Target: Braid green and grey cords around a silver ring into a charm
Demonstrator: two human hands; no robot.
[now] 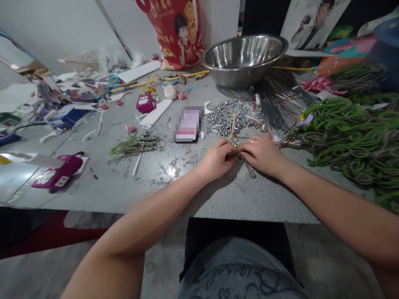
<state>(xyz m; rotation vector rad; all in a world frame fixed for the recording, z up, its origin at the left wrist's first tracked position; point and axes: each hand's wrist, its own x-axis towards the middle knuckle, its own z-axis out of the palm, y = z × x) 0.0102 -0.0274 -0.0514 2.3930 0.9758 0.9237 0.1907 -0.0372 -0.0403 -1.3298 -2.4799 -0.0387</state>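
Observation:
My left hand (218, 158) and my right hand (264, 154) meet over the table near its front edge, fingertips almost touching. Both are closed in a pinch on a short grey-green cord (241, 158) with small shiny metal rings on it. My fingers cover much of it, and a grey cord end hangs toward me. Just beyond my hands lie many loose silver metal rings (222, 116), with a thin wooden stick (233, 124) among them. A phone (188, 124) rests left of the rings. Farther left is a bundle of green-grey cords (134, 144) carrying rows of metal rings.
A large heap of green and grey cords (352, 137) covers the right side. Behind the rings stand a steel bowl (243, 62) and a red bag (176, 37). Dark thin strands (271, 104) lie beside the bowl. Purple devices (59, 172) and paper scraps (62, 95) are at left.

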